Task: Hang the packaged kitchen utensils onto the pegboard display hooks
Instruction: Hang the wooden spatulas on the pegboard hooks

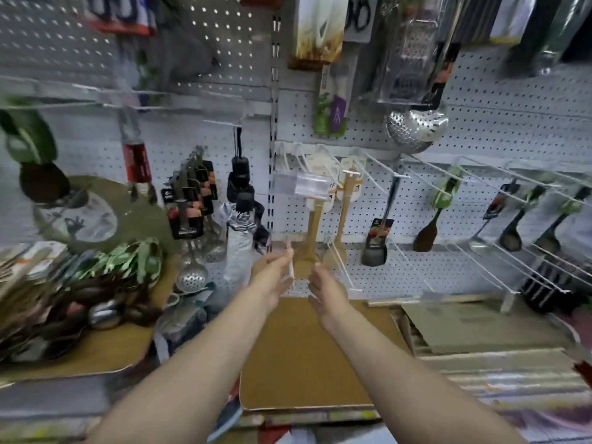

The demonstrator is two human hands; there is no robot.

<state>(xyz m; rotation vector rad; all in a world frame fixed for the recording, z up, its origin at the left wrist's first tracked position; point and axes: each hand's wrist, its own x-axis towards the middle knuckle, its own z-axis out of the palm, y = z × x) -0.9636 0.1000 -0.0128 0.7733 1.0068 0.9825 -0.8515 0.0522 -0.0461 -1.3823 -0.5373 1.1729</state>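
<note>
At far left, a heap of loose utensils (80, 290) lay on a brown board, with slotted metal skimmers (191, 274) and folded umbrellas (241, 219) hanging just to the right against the white pegboard (499, 129).

You reached both bare arms forward at the centre of the display. Your left hand (272, 277) had its fingers curled lightly around a white display hook (291, 267) at the board's lower edge; whether the grip was firm, the blur hid. Your right hand (323, 291) hovered just beside it, fingers relaxed and apart, holding nothing that could be seen.

Directly above your hands, a packaged wooden spatula (310, 232) hung from a hook with a clear price tag holder (304, 184) in front of its card, and a second wooden spatula (341, 219) hung just to its right.

Further right, a black slotted turner (376, 241), a dark spoon (427, 233) on a green card and several ladles (512, 233) hung from long white wire hooks. A perforated steel skimmer (416, 126) and a boxed grater (413, 59) hung higher up. Flattened cardboard (474, 325) lay on the shelf below.
</note>
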